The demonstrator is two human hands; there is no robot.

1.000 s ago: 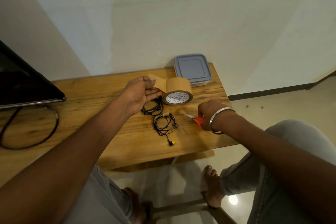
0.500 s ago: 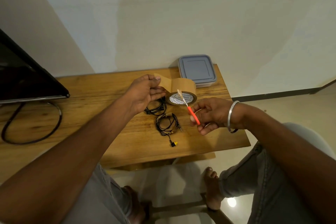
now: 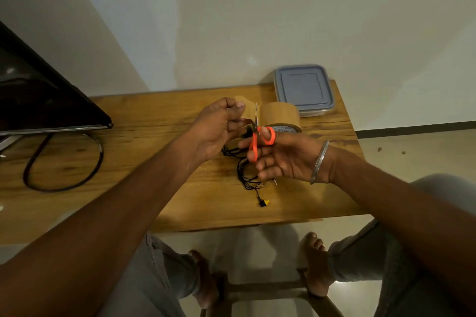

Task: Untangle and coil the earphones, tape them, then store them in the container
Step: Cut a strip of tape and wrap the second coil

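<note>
Head view: left hand (image 3: 216,128) pinches the free end of the tape (image 3: 279,117), its grip pressed together; right hand (image 3: 288,159) works orange scissors (image 3: 257,143) at the stretched strip. Keeping that strip taut should give a clean cut. Coiled earphones (image 3: 247,175) lie on the table (image 3: 154,162) near its front edge; closed container (image 3: 304,89) sits at the far right corner.

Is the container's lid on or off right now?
On. The grey lid sits flat over the container at the table's far corner, covering it rim to rim; whether it is snapped down cannot be told.
</note>
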